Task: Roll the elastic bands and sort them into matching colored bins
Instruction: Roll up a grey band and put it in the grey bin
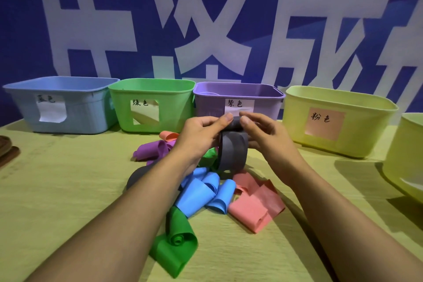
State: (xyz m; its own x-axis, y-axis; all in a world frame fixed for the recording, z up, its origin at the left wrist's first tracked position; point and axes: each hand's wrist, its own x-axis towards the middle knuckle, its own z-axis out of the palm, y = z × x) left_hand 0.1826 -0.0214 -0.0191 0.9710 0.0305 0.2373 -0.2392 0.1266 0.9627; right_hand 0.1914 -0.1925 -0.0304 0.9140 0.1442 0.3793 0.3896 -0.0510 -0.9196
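Observation:
My left hand [201, 135] and my right hand [265, 135] both pinch the top of a grey elastic band [233, 151], held above the table; its loop hangs down between them. Under my hands lies a pile of loose bands: purple [151, 151], blue [203, 192], pink [256, 204], green [176, 242] and a small pink one [168, 136]. Along the back stand a blue bin [66, 107], a green bin [148, 107], a purple bin [238, 98] and a yellow bin [338, 121] with a pink label.
Another pale yellow bin [405, 155] is cut off at the right edge. A dark brown object [6, 151] sits at the left edge. More grey band [139, 176] shows beneath my left forearm. The table has a yellow-green cloth [68, 190].

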